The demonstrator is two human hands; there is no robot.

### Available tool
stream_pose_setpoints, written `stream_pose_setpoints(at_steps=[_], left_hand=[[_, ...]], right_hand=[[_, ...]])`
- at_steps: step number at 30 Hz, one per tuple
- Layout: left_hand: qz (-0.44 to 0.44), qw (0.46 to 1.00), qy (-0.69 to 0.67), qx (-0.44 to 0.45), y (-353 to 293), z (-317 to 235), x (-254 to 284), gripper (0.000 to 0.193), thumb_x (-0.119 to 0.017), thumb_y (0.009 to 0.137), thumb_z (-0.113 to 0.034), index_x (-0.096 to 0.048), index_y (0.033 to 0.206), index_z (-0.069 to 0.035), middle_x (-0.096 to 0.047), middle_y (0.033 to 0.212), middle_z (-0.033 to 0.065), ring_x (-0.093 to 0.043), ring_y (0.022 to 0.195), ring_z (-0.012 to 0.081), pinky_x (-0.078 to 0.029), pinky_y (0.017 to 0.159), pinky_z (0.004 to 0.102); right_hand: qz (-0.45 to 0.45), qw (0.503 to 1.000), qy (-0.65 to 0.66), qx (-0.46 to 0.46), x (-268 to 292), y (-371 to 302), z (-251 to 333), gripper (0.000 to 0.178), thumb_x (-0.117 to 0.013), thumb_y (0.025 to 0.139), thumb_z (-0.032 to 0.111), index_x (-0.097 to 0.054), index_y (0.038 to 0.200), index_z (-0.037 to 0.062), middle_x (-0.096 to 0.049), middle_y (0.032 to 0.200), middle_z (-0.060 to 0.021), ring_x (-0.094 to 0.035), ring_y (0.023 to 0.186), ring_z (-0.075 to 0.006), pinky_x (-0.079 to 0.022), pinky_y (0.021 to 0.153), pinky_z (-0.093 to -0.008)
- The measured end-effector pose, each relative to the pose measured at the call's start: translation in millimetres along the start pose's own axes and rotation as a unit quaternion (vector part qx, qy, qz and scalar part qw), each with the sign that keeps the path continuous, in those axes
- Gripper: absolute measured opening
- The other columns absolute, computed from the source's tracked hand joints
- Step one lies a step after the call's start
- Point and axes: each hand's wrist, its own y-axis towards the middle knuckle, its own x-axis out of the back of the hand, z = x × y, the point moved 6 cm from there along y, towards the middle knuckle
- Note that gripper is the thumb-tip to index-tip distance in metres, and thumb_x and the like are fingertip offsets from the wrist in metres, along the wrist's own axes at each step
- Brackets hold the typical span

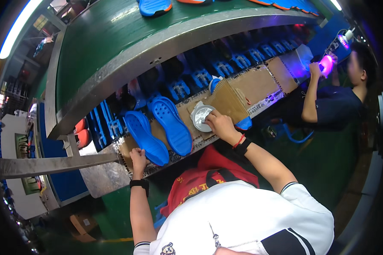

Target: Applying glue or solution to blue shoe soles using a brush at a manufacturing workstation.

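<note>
My left hand (pixel 138 162) is closed, its fingers curled beside the heel of a blue clog-shaped shoe piece (pixel 145 135); what they hold, if anything, is hidden. A matching blue shoe piece (pixel 172 127) with small holes in its toe lies just to the right. My right hand (pixel 221 127) reaches over a round, shallow, silvery dish (pixel 201 116), with its fingers pressed together at the dish's right rim. I cannot make out anything between those fingertips. Both shoe pieces rest on a cardboard-covered bench (pixel 185 111).
Behind the bench runs a row of blue clamp-like fixtures (pixel 202 76). A metal-edged green conveyor (pixel 102 55) hangs above, carrying blue and orange soles (pixel 155 7). An open cardboard piece (pixel 227 102) stands right of the dish. At the right, a co-worker (pixel 334 104) holds something under purple light.
</note>
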Motion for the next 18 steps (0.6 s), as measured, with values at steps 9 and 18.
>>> stream_pose_setpoints(at_steps=[9, 18], left_hand=[[-0.002, 0.932, -0.362, 0.022, -31.9, -83.1, 56.4, 0.027, -0.046, 0.097, -0.008, -0.038, 0.120, 0.001, -0.055, 0.113, 0.0108, -0.055, 0.102, 0.0166, -0.046, 0.086, 0.0310], [0.109, 0.765, -0.634, 0.012, -90.2, -166.1, 76.1, 0.073, -0.060, 0.082, 0.004, -0.020, 0.142, -0.004, -0.039, 0.135, 0.0120, -0.044, 0.122, 0.0222, -0.039, 0.102, 0.0379]], right_hand=[[0.027, 1.000, -0.007, -0.001, -9.3, 0.4, -5.1, 0.014, -0.063, 0.082, 0.020, -0.063, 0.086, 0.0070, -0.060, 0.093, -0.0105, -0.064, 0.071, -0.0325, -0.052, 0.062, -0.0433], [0.040, 0.999, -0.006, -0.012, -6.3, 3.5, -0.2, 0.013, -0.063, 0.082, 0.019, -0.064, 0.086, 0.0070, -0.060, 0.093, -0.0099, -0.063, 0.072, -0.0338, -0.051, 0.063, -0.0445]])
